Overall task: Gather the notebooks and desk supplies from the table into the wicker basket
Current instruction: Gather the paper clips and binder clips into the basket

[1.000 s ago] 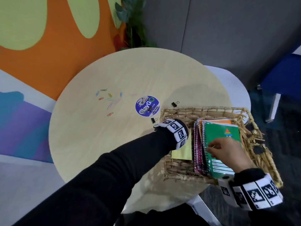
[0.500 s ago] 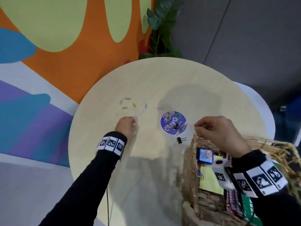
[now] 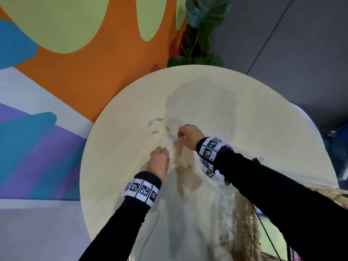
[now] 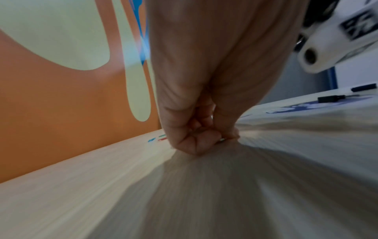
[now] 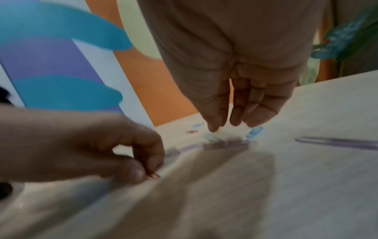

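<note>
Barely legible: sticker point(image 4: 319, 105) txt blurred; both hands at clips point(image 3: 155, 132).

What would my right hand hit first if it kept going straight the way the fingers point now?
Probably the small yellow paper clip lying on the round pale wooden table, just beyond the right hand. Its fingertips point down and forward at the scattered clips; blur leaves the exact clip uncertain.

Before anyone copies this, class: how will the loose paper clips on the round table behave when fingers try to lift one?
The paper clips lie flat on the smooth table, so they will probably slide rather than lift. Being thin wire, they are likely very light. The left hand pinches with its fingertips, which suggests they need that.
</note>
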Available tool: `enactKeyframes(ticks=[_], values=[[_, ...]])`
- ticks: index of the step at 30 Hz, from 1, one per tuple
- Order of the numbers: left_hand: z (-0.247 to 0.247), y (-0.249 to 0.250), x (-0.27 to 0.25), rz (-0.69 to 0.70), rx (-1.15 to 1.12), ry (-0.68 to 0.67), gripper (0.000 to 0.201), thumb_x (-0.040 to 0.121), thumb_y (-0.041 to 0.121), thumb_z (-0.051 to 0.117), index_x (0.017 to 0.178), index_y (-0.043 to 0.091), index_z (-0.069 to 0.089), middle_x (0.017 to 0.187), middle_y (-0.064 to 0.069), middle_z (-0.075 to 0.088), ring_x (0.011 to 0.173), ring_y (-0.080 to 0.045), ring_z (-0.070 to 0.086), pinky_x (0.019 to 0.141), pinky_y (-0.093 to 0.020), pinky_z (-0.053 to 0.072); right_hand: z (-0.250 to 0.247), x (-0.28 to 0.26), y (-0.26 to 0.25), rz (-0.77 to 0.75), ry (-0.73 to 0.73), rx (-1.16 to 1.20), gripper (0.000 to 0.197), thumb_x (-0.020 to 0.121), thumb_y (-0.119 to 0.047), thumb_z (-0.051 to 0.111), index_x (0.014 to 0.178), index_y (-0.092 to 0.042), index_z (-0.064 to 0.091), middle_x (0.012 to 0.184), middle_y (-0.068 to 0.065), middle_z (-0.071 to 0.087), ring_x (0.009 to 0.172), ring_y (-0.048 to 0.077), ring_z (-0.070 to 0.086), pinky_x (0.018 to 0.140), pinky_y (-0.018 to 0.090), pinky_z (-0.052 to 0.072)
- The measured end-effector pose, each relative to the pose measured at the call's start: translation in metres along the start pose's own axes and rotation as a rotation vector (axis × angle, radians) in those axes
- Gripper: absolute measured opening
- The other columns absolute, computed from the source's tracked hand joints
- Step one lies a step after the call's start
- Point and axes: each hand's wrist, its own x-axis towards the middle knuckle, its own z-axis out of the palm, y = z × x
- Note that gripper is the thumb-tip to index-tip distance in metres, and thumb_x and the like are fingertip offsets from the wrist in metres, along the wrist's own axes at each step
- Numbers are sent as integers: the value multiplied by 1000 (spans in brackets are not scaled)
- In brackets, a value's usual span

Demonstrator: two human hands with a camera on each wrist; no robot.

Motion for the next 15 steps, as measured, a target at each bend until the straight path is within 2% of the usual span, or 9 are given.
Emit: enactKeyframes(ticks=[3,5,8,11,13,15], values=[[2,-2,-2,-9,-61,-33,25,92,2,44,114,-2,55,123,-21,50,112,-35,50,94,-44,47,13,25,3,-12,-62,-115,21,89,-13,55,107,-3,59,117,18,53,110,34,51,88,37,44],[1,-3,-4,12,-53,-32,24,94,4,42,114,-1,55,123,-21,49,113,-36,49,94,-46,47,14,34,4,-8,-76,-158,22,88,-17,58,105,-3,60,116,17,53,111,34,49,89,38,44],[-2,-3,-7,23,-44,-6,23,94,6,43,113,1,55,121,-20,50,110,-34,50,91,-40,47,13,41,3,12,-155,-254,29,92,-21,56,109,1,63,119,20,57,114,35,52,95,38,46],[-4,0,-10,49,8,38,25,93,3,44,117,3,54,120,-16,52,108,-29,52,89,-33,45,16,35,-1,28,-211,-303,33,95,-19,49,118,2,58,127,22,53,120,35,48,97,38,43],[-6,3,-11,87,58,69,33,90,-3,45,122,2,51,120,-14,53,108,-27,54,91,-32,45,17,23,-3,67,-248,-280,31,95,-15,47,118,4,58,127,22,56,118,35,52,93,36,45],[-8,3,-9,112,41,83,33,85,-7,48,118,-4,54,115,-20,56,102,-37,58,89,-40,46,10,8,-8,103,-251,-234,27,96,-13,48,109,7,59,117,22,62,107,34,59,85,35,47]])
